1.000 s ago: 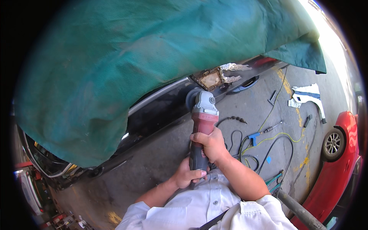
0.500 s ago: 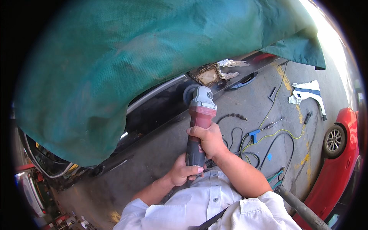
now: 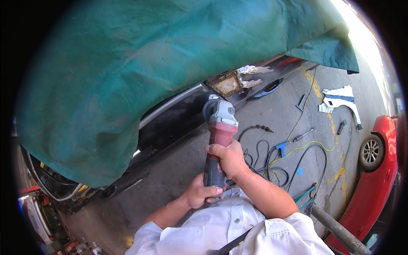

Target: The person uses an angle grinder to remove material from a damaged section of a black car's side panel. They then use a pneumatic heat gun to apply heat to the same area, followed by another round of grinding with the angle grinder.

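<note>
I grip the red and grey angle grinder (image 3: 219, 140) with both hands: my right hand (image 3: 229, 159) is wrapped around the middle of its body, and my left hand (image 3: 202, 193) is closed around the rear of the handle, close to my chest. The grinder's grey head rests against the dark car body panel (image 3: 178, 119); the disc itself is hidden behind the head, so I cannot make out its contact. A large green cover (image 3: 140, 68) drapes over most of the car, hiding its upper part. Cables (image 3: 272, 157) lie tangled on the concrete floor (image 3: 293, 114), and a red car (image 3: 378, 170) is cut off at the right rim.
</note>
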Demonstrator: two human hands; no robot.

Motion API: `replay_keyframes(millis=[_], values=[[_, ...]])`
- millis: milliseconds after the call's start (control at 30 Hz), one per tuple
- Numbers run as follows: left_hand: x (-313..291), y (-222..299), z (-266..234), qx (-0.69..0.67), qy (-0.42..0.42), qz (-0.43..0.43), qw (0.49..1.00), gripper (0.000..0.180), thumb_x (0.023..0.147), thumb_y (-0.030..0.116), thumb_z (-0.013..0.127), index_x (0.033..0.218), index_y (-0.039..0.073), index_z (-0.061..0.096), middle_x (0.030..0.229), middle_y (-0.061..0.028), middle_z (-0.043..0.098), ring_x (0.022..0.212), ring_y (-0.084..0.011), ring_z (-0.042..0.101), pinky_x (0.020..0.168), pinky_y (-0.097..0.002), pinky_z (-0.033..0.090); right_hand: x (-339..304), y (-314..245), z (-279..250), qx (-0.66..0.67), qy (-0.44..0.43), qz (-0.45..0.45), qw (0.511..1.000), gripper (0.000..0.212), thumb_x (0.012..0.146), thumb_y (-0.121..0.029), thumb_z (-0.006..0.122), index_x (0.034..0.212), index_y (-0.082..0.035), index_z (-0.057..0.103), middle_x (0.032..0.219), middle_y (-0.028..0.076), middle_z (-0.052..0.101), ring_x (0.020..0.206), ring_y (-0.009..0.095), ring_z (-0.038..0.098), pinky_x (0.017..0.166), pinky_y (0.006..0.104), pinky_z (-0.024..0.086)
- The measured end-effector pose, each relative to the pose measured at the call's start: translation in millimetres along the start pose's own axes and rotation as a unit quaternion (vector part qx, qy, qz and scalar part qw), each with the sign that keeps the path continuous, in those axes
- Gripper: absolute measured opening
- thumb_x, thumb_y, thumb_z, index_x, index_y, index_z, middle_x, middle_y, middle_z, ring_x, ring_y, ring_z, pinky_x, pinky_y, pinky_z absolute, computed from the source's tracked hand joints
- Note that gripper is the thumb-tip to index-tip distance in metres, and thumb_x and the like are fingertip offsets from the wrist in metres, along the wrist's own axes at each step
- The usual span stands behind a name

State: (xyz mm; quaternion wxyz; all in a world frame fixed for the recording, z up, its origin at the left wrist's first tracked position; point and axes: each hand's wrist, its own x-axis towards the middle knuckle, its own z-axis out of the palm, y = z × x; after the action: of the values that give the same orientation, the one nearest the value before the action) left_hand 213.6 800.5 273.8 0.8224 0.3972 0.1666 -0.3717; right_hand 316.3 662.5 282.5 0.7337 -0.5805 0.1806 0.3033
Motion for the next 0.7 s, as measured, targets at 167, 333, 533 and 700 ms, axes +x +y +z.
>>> replay_keyframes(millis=[167,333,533,700], values=[[1.5,1.5,0.6,-0.003,0.002,-0.003,1.0,0.043,0.079,0.014,0.075,0.115,-0.001,0.054,0.095,-0.0126,0.063,0.066,-0.0132,0.059,0.049,-0.0219,0.042,1.4,4.4,-1.1,0.03,0.0,-0.052,0.998,0.022,0.08,-0.016,0.075,0.089,-0.004,0.058,0.072,0.004,0.058,0.056,0.013,0.053,0.049,0.0303,0.042],[3.0,3.0,-2.1,0.019,0.018,0.01,1.0,0.043,0.08,0.014,0.075,0.115,-0.001,0.054,0.095,-0.0126,0.063,0.064,-0.0127,0.058,0.049,-0.0213,0.042,6.3,9.2,-1.4,0.049,-0.007,-0.052,0.997,0.021,0.08,-0.016,0.074,0.088,-0.004,0.058,0.072,0.004,0.058,0.055,0.013,0.052,0.048,0.0302,0.041],[-1.6,0.8,-5.2,0.018,0.013,-0.012,1.0,0.047,0.08,0.014,0.075,0.118,0.0,0.052,0.097,-0.0126,0.063,0.067,-0.0148,0.062,0.048,-0.0209,0.042,1.4,11.3,-1.6,0.057,-0.01,-0.04,0.998,0.022,0.08,-0.015,0.074,0.092,-0.005,0.059,0.078,0.004,0.058,0.064,0.014,0.055,0.059,0.0309,0.045],[-3.9,-1.3,-1.2,-0.003,-0.01,-0.027,1.0,0.049,0.081,0.017,0.075,0.12,0.0,0.051,0.098,-0.0107,0.061,0.075,-0.0157,0.064,0.048,-0.0208,0.042,-8.2,8.1,-2.9,0.052,0.013,0.003,0.999,0.022,0.08,-0.016,0.074,0.092,-0.005,0.059,0.076,0.004,0.058,0.062,0.014,0.055,0.058,0.0316,0.046]])
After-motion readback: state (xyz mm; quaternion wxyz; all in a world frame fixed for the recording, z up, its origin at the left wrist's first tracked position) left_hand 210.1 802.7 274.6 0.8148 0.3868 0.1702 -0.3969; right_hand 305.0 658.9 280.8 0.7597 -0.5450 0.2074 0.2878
